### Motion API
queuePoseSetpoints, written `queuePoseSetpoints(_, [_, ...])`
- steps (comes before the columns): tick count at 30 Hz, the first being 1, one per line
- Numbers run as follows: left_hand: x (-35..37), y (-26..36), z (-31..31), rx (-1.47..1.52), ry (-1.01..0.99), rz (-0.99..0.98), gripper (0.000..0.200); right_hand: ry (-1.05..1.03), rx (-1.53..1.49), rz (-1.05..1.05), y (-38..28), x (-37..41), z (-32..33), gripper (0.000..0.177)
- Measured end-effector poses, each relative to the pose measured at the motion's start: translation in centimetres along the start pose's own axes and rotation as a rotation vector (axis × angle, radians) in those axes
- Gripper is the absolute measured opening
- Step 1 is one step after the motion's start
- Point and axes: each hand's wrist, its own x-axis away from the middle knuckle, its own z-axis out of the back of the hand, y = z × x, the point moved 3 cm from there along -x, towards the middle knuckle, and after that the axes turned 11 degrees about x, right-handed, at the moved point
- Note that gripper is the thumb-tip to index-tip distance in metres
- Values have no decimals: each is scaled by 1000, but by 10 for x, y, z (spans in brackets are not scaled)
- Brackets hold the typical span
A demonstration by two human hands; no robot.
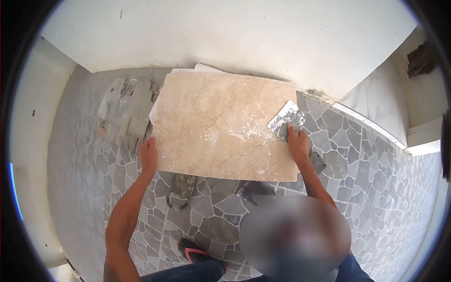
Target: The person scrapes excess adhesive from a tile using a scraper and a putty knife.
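Observation:
A large beige marbled tile (202, 113) lies in front of me, with white crumbs and smears on its right half. My left hand (148, 154) is closed at the tile's left edge, fingers wrapped on it. In my right hand (299, 141) is a flat scraper (286, 120), its plate spotted white and grey. The scraper rests over the tile's right edge, my index finger stretched along it. White sheets or tiles (206, 69) stick out from under the tile's back edge.
Worn boards (123, 110) lie at the left on the stone-patterned floor (213, 230). A dirty grey object (182, 189) and a dark one (256, 190) sit near the tile's front edge. A white wall (225, 35) stands behind. My sandalled foot (193, 253) is below.

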Motion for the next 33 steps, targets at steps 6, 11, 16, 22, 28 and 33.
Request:
queuePoseSetpoints(6, [69, -3, 78, 88, -11, 95, 44, -50, -93, 11, 13, 91, 38, 57])
queuePoseSetpoints(11, [120, 32, 180, -32, -12, 173, 41, -140, -152, 87, 6, 154, 40, 52])
queuePoseSetpoints(16, [196, 42, 262, -30, 187, 326, 38, -242, -244, 268, -19, 188, 33, 49])
queuePoseSetpoints(22, [239, 87, 329, -205, 244, 361, 32, -346, -235, 469, -58, 200, 9, 47])
queuePoseSetpoints(28, [248, 89, 370, -198, 260, 322, 27, -345, -274, 593, -87, 204, -5, 49])
queuePoseSetpoints(33, [254, 94, 351, -175, 242, 409, 26, -386, -190, 592, -96, 193, -2, 49])
